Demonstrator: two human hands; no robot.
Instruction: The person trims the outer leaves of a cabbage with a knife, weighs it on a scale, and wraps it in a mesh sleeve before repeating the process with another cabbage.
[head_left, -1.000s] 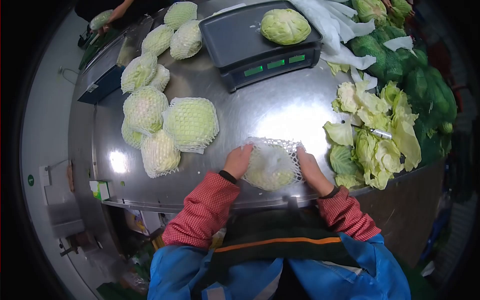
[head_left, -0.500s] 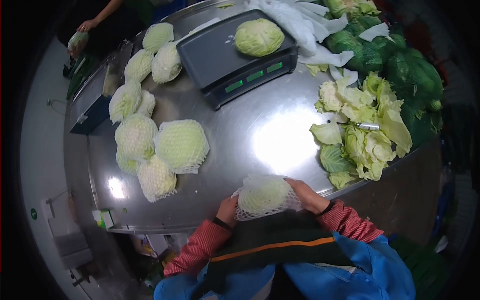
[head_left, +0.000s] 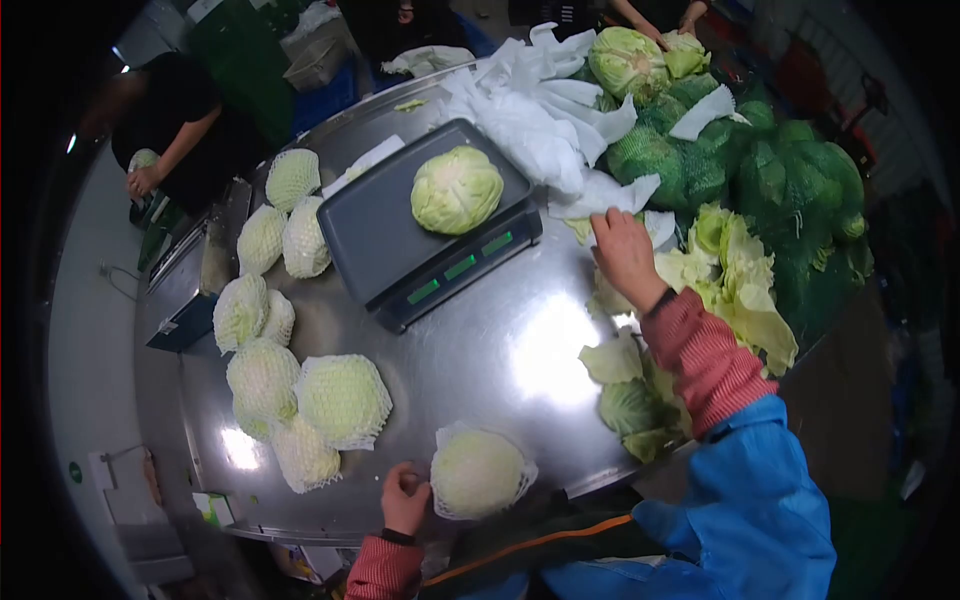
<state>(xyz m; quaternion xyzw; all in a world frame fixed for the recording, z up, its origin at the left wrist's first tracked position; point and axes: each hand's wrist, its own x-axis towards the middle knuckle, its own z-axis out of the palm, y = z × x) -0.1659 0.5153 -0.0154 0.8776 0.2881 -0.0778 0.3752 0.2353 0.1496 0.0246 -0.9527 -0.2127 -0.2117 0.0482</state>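
One netted cabbage point(head_left: 478, 472) now lies released, seemingly finished: left hand point(head_left: 403, 497) curled beside it, right hand point(head_left: 625, 255) open, empty, reaching the foam nets point(head_left: 535, 125) ahead.

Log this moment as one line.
left hand: beside netted cabbage | right hand: open, at white foam nets | scale: bare cabbage on it

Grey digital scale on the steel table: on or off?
On. The grey digital scale shows lit green display panels on its front; a bare pale green cabbage sits on its platform.
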